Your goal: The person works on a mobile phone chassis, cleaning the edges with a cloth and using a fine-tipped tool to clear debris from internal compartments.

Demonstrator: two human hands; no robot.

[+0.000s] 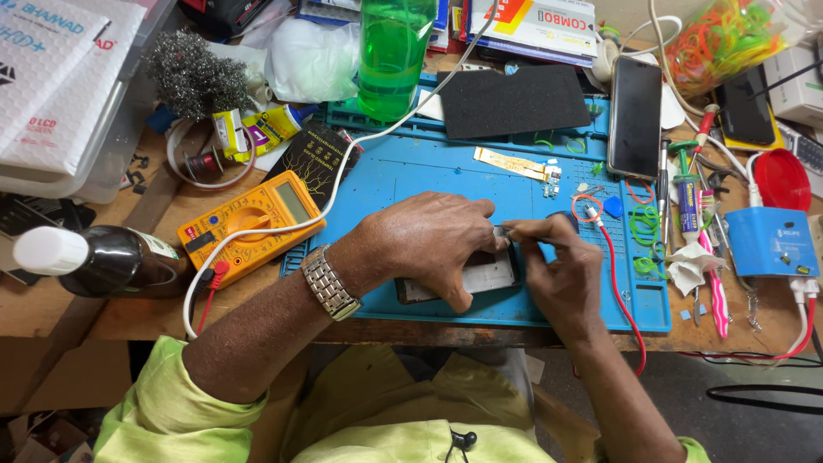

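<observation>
— What do we have at the grip?

— Our right hand (561, 274) pinches one thin metal tool (514, 230), fingers closed tight on it, its tip lying at the top edge of the phone (480, 276). Our left hand (429, 244) presses down over that phone, fingers curled across its upper part; whether they clasp its edge or only rest on it, we cannot tell.

— And where does the phone lie?

— Flat on the blue mat (411, 184), near the mat's front edge, close to our body. One phone under our hands, pale back showing.

— What do we count around it?

— One wristwatch (330, 283) on our left wrist. One yellow multimeter (253, 221) just left of the mat, with one white cable (343, 167) running across it. One dark bottle (94, 261) lying further left. One green bottle (393, 51) at the mat's far edge, and one black foam pad (514, 101) beside it.

— And to the right?

— A second phone (635, 116) stands dark at the mat's right corner, a third (746, 107) beyond it. One red wire (621, 291) trails down the mat. One blue box (771, 242) and one red lid (782, 178) sit well apart from our hands.
</observation>
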